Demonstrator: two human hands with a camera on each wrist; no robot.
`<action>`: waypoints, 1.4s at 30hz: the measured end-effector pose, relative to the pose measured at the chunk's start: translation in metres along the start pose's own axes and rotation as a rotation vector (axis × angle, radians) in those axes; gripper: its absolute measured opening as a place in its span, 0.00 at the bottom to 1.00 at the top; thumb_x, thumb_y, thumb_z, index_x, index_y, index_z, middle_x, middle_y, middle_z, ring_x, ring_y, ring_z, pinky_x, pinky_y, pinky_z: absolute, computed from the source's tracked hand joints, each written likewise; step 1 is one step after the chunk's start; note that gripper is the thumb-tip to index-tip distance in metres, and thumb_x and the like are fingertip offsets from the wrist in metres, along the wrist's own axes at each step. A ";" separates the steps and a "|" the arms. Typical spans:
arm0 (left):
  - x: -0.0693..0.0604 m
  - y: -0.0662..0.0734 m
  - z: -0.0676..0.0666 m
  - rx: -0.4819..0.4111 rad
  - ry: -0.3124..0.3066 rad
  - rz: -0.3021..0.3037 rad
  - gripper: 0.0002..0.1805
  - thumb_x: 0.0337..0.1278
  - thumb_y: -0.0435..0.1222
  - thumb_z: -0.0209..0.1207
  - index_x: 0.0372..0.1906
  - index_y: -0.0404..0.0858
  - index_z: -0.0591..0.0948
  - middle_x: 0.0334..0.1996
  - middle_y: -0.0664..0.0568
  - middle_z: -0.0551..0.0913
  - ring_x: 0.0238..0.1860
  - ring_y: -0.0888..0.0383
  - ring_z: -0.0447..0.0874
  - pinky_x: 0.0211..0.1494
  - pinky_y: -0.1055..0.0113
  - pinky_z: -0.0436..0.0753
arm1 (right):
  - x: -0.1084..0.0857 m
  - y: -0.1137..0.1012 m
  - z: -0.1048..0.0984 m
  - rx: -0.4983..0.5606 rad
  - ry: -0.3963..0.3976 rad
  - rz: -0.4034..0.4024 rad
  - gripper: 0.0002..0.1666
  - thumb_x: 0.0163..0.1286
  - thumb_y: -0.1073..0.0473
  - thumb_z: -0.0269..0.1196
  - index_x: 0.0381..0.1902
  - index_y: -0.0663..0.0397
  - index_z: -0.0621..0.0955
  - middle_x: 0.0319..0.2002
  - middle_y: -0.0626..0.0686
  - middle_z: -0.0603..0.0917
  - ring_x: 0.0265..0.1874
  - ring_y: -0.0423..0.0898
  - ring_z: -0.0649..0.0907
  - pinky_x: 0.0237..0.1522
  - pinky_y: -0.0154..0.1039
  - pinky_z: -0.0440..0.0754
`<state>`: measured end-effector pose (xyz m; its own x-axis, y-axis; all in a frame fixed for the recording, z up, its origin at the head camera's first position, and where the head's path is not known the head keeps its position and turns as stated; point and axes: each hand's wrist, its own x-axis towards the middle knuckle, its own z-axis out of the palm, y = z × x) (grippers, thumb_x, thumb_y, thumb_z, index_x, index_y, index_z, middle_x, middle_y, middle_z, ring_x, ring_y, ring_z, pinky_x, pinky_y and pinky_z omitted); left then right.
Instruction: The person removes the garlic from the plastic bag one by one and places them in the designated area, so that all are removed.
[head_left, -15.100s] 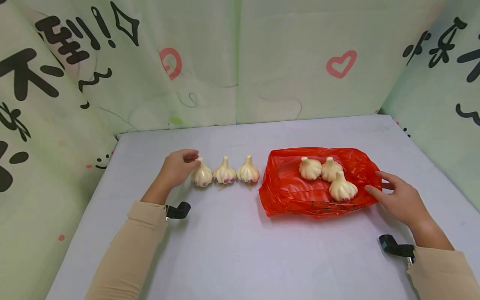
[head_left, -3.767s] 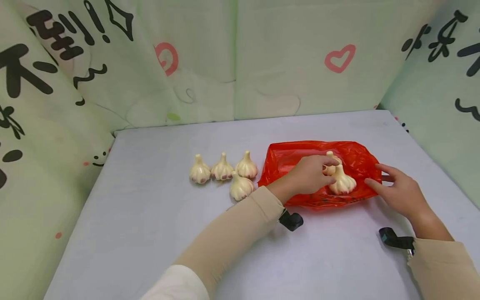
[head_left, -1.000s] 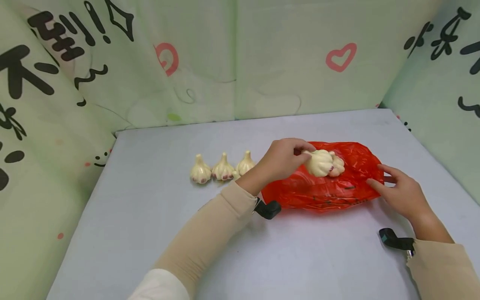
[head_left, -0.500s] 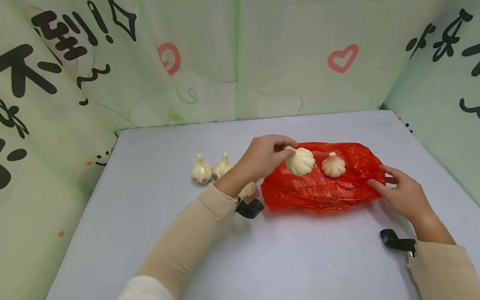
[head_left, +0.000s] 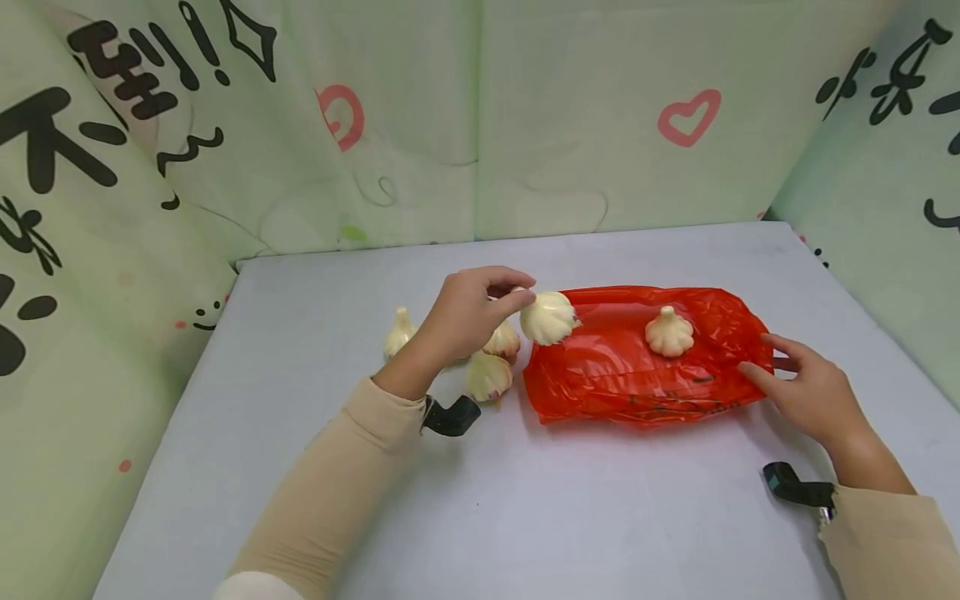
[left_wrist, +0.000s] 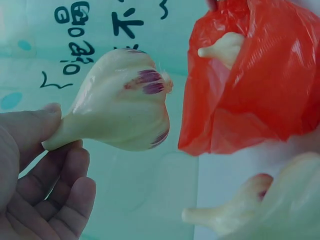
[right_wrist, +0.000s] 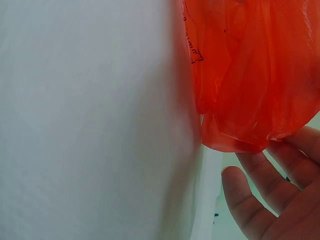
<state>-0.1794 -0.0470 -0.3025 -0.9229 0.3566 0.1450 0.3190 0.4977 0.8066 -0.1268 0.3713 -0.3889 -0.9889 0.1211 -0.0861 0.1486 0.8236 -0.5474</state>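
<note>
While your beige left sleeve (head_left: 322, 492) comes in from the near side, left of the red bag (head_left: 607, 367), your right sleeve (head_left: 888, 542) lies nearer to you than the bag's right end. From that cuff a black camera (head_left: 798, 487) juts out; its twin, the left camera (head_left: 452, 417), sits just left of the bag's near left corner.

Your right hand (head_left: 813, 396) is at the bag's right end, lightly pinching its edge between thumb and forefinger.

Just left of the bag, a garlic bulb (head_left: 488, 381) lies on the white table (head_left: 600, 517), and a second bulb (head_left: 502, 342) shows right behind it. Farther left of the bag stands a third bulb (head_left: 401, 331), partly covered by your wrist.

Your left hand (head_left: 465, 317) pinches a raised bulb (head_left: 550, 318) by its stem, with thumb and fingertips. You have it tipped sideways, its purple-marked root end toward the bag, at the bag's left edge.

In the bag's right half, a lone bulb (head_left: 670, 333) sits stem up; your left wrist view shows red plastic covering part of it.

Beyond the bag hangs a pale green curtain (head_left: 555, 125), with a pink heart (head_left: 689, 117) behind the bag's right half and black writing (head_left: 123, 71) far to its left.
</note>
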 end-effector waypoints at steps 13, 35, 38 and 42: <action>-0.011 -0.019 -0.023 -0.072 0.052 -0.104 0.14 0.69 0.37 0.60 0.57 0.40 0.82 0.44 0.55 0.85 0.48 0.57 0.80 0.51 0.63 0.80 | -0.001 0.000 0.001 0.002 0.011 -0.012 0.43 0.76 0.45 0.57 0.73 0.73 0.59 0.61 0.81 0.64 0.55 0.77 0.67 0.39 0.62 0.84; -0.029 -0.033 -0.048 -0.086 0.044 -0.206 0.13 0.68 0.33 0.53 0.50 0.44 0.84 0.49 0.56 0.84 0.47 0.52 0.80 0.41 0.62 0.80 | 0.004 0.000 0.000 0.004 0.003 -0.018 0.43 0.76 0.45 0.57 0.73 0.74 0.59 0.62 0.81 0.64 0.55 0.77 0.67 0.39 0.62 0.84; -0.031 -0.035 -0.050 -0.087 0.044 -0.216 0.13 0.67 0.33 0.53 0.49 0.44 0.85 0.50 0.56 0.84 0.45 0.53 0.80 0.39 0.62 0.78 | 0.004 -0.001 0.000 0.002 0.000 -0.021 0.43 0.76 0.45 0.57 0.72 0.74 0.59 0.61 0.81 0.64 0.55 0.77 0.67 0.39 0.62 0.84; -0.034 -0.039 -0.052 -0.085 0.046 -0.231 0.13 0.66 0.32 0.52 0.49 0.41 0.85 0.50 0.54 0.84 0.45 0.53 0.80 0.39 0.62 0.77 | 0.004 -0.001 0.000 0.001 0.000 -0.025 0.43 0.76 0.46 0.57 0.72 0.74 0.59 0.61 0.82 0.64 0.55 0.77 0.67 0.39 0.62 0.84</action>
<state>-0.1717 -0.1198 -0.3093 -0.9787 0.2041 -0.0242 0.0813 0.4928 0.8663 -0.1305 0.3707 -0.3882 -0.9923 0.1005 -0.0728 0.1240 0.8256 -0.5505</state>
